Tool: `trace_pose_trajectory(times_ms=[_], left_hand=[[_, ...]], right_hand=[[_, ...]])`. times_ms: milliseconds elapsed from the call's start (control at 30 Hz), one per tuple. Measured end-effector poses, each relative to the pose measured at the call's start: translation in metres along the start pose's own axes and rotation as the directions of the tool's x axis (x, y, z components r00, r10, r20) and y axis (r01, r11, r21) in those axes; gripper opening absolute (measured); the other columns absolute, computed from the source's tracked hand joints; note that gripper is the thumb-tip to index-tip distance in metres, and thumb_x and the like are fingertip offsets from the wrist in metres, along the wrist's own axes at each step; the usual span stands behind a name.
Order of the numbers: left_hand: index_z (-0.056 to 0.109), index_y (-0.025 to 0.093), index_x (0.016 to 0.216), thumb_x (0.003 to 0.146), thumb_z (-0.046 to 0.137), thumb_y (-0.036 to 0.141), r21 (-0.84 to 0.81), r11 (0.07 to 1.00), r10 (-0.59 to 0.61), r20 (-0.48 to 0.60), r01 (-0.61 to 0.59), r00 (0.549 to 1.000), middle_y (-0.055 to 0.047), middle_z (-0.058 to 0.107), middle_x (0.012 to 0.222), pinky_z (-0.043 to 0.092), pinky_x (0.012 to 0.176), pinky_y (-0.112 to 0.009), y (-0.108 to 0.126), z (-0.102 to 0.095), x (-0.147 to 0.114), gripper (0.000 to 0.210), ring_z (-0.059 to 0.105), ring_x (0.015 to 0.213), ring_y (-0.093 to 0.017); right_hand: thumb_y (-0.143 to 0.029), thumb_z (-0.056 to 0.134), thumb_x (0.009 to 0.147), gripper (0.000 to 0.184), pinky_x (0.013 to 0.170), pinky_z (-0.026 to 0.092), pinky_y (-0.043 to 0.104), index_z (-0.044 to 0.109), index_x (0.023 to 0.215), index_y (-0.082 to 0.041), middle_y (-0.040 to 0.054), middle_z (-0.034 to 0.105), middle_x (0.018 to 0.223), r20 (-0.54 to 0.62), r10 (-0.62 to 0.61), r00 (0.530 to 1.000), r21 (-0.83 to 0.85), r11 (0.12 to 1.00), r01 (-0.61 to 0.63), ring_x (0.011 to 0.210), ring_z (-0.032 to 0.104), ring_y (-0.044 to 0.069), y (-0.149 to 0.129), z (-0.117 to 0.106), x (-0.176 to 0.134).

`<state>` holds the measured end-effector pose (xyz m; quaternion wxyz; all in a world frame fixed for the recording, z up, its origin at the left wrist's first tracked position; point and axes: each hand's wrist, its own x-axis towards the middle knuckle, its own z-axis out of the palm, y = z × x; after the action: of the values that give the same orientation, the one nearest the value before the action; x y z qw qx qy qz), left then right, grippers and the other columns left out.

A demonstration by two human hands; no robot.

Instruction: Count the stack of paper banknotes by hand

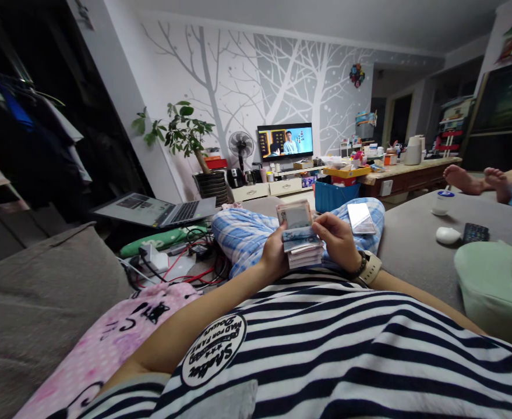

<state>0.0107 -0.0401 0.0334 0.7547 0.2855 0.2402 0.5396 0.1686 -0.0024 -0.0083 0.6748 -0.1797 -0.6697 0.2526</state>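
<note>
A folded stack of banknotes (303,238) is held above my lap, its upper notes standing up and its lower ones fanned toward me. My left hand (275,251) is closed round the stack's left side, the thumb lying on its front. At the right edge, my right hand (338,237) pinches a bluish note between thumb and fingertips. A dark bracelet and a pale-strapped watch (371,267) sit on my right wrist. Just right of that hand, a phone (361,218) lies on my blue checked trouser leg.
An open laptop (159,210) stands on the left above tangled cables and a power strip (154,258). On the grey sofa at right are a white mouse (448,235), a dark remote (476,233), a small cup (442,202) and a green neck pillow (487,273). Another person's bare feet (463,178) rest beyond.
</note>
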Motion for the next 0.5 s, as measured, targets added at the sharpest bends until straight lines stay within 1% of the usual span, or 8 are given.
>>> trace_pose_trajectory(times_ms=[67,167,300,367,500], left_hand=[[0.081,0.009,0.159,0.119,0.059,0.044,-0.002,1.0,0.0,0.005,0.0,1.0,-0.019,0.095,0.126,0.072,0.118,-0.058,0.0002,0.001,-0.0012,0.058,0.094,0.116,-0.041],[0.081,0.01,0.16,0.117,0.061,0.044,0.01,1.0,0.009,0.04,-0.009,0.999,-0.019,0.095,0.129,0.071,0.12,-0.059,0.0006,0.0009,-0.0022,0.058,0.093,0.118,-0.042],[0.08,0.009,0.162,0.118,0.06,0.044,0.029,1.0,0.006,0.036,-0.007,0.999,-0.02,0.095,0.129,0.071,0.119,-0.059,0.0012,0.0007,-0.003,0.059,0.093,0.118,-0.042],[0.078,0.008,0.163,0.119,0.057,0.041,0.021,1.0,0.007,0.008,-0.007,1.0,-0.02,0.095,0.127,0.072,0.118,-0.059,0.001,0.0006,-0.0022,0.059,0.093,0.118,-0.041],[0.08,0.009,0.16,0.122,0.052,0.035,-0.022,0.997,0.066,-0.109,-0.069,0.992,-0.018,0.096,0.123,0.072,0.118,-0.056,-0.0008,-0.0024,0.0035,0.054,0.094,0.117,-0.04]], right_hand=[[-0.086,0.085,0.1,0.064,0.063,0.044,0.034,0.069,0.082,-0.027,-0.0025,0.057,0.071,0.009,0.002,1.0,0.001,1.0,-0.002,0.066,0.044,0.017,-0.0006,-0.0004,0.0001],[-0.088,0.084,0.1,0.066,0.063,0.044,0.034,0.068,0.081,-0.027,-0.0026,0.056,0.07,0.014,0.005,1.0,-0.005,1.0,-0.005,0.066,0.044,0.018,-0.0014,-0.0006,0.0002],[-0.09,0.084,0.099,0.068,0.063,0.044,0.035,0.069,0.08,-0.027,-0.0027,0.057,0.07,0.011,0.01,1.0,-0.007,1.0,-0.01,0.065,0.045,0.017,-0.0023,-0.001,0.0001],[-0.091,0.084,0.099,0.068,0.063,0.045,0.035,0.069,0.079,-0.027,-0.0024,0.059,0.069,0.014,0.004,1.0,-0.007,1.0,-0.003,0.065,0.046,0.017,-0.0031,-0.0014,-0.0002],[-0.091,0.078,0.104,0.072,0.066,0.049,0.037,0.07,0.073,-0.027,0.0006,0.067,0.069,0.053,-0.007,0.999,-0.015,1.0,0.008,0.064,0.049,0.018,-0.0051,-0.002,-0.0011]])
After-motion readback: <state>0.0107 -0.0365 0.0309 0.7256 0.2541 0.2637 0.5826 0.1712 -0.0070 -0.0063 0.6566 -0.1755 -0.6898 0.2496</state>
